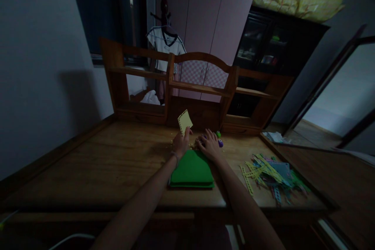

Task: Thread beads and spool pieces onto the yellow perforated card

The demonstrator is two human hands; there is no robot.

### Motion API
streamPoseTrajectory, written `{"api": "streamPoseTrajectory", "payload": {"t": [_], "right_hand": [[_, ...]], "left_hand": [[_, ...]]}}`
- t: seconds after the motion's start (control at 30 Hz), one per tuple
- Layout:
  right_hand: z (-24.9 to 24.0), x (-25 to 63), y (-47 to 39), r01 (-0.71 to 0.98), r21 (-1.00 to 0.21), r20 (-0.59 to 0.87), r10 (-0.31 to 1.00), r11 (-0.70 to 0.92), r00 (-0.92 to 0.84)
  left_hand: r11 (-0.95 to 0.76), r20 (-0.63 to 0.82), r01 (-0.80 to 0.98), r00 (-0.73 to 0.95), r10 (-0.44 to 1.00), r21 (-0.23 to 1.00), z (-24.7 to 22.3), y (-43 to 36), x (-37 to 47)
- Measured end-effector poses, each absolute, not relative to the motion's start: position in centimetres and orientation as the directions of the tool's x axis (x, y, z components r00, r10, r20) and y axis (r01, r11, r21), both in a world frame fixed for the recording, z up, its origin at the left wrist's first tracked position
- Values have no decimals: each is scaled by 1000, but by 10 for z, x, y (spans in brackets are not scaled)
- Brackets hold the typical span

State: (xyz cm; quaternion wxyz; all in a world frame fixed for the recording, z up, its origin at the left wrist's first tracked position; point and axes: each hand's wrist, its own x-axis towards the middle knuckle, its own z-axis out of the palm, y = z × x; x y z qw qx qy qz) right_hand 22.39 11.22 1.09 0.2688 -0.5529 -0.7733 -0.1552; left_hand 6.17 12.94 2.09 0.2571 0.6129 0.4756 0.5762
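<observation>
My left hand (181, 143) pinches a small pale yellow sheet (184, 120) with a row of holes along its edges. The sheet is held up above the wooden table. My right hand (210, 145) lies low over the tabletop with its fingers spread. Under and beside those fingers are small purple pieces, partly covered, and tiny pale yellow bits (191, 145). Just past the right hand sit a small green ball-like piece (218, 134) and a purple one (220, 143). Between my forearms lies a stack of green sheets (191, 170), seemingly felt or foam.
On the table's right side is a heap of punched strips and sheets (271, 174) in yellow, blue and green. A wooden shelf unit (199, 86) rises along the table's far edge. The wall (52, 66) borders the left side. The room is dim.
</observation>
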Motion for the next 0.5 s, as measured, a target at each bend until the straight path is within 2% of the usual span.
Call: {"api": "streamPoseTrajectory", "payload": {"t": [0.2, 0.5], "right_hand": [[11, 227, 113, 961, -55, 517, 831, 272, -205], [9, 232, 114, 954, -116, 505, 844, 276, -182]], "left_hand": [[-486, 526, 294, -73, 847, 823, 20, 130, 63], [-394, 437, 278, -112, 892, 876, 22, 126, 61]]}}
